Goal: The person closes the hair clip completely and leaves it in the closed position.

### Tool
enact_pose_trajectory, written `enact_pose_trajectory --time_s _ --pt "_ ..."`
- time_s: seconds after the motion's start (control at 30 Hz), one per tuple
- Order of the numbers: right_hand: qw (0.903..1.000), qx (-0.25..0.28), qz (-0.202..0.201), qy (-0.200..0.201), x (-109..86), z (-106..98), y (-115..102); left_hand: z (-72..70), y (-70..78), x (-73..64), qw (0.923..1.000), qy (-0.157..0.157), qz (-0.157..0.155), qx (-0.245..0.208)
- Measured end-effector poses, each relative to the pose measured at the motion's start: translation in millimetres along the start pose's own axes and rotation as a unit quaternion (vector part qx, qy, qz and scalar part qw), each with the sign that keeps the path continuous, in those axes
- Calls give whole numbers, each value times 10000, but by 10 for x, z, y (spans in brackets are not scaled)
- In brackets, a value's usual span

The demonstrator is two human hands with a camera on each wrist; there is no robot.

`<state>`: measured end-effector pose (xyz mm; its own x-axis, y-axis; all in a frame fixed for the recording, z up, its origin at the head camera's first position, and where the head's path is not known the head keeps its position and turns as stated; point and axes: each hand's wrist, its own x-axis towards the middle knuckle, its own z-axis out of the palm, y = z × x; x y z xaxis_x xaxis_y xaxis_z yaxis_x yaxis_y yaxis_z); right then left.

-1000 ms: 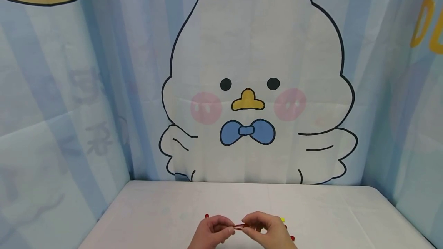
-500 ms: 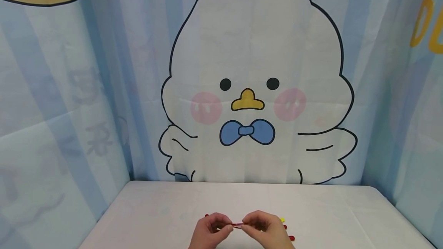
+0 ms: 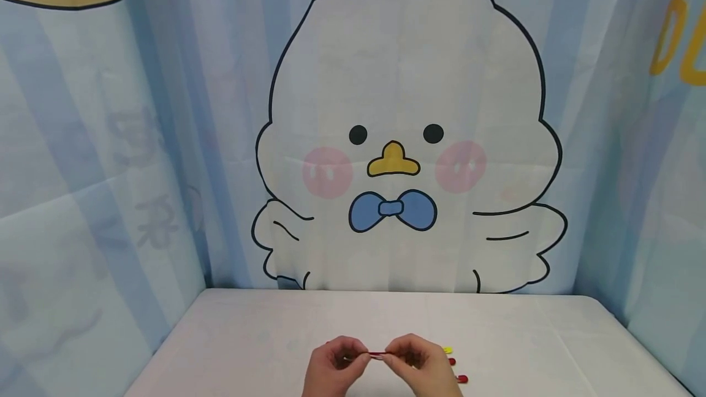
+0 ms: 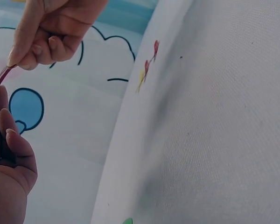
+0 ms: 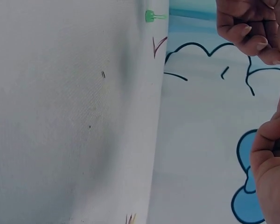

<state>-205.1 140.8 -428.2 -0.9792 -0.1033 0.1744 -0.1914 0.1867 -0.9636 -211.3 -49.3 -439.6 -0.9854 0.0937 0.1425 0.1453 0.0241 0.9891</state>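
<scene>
Low in the middle of the head view, my left hand and right hand face each other above the table. Between their fingertips stretches a slim red piece of thin strands, like a pin or clip; its exact kind is too small to tell. Each hand pinches one end with thumb and fingers, which hide both ends. In the left wrist view its red strands show between the left hand and the right hand. The right wrist view shows mainly the right hand's curled fingers.
Right of the right hand lie two red pieces and a yellow one on the white table. The right wrist view shows a green piece and a red V-shaped piece. A cartoon-printed curtain stands behind.
Both hands rise slightly while keeping their pinch on the slim red piece. Its visible strands look closer together. The red piece behind the left hand becomes almost hidden.
</scene>
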Motion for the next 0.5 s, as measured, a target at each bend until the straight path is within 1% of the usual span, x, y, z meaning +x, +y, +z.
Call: enact_pose_trajectory --time_s 0.13,0.3,0.5 --pt "9999 -51 44 125 -18 19 -13 -7 -2 -3 10000 52 -72 -24" --pt "9995 -113 26 279 -33 54 -48 -14 1 0 9998 154 -117 59" --pt "9986 -129 -82 498 -28 112 -30 -3 3 3 9988 422 -145 214"
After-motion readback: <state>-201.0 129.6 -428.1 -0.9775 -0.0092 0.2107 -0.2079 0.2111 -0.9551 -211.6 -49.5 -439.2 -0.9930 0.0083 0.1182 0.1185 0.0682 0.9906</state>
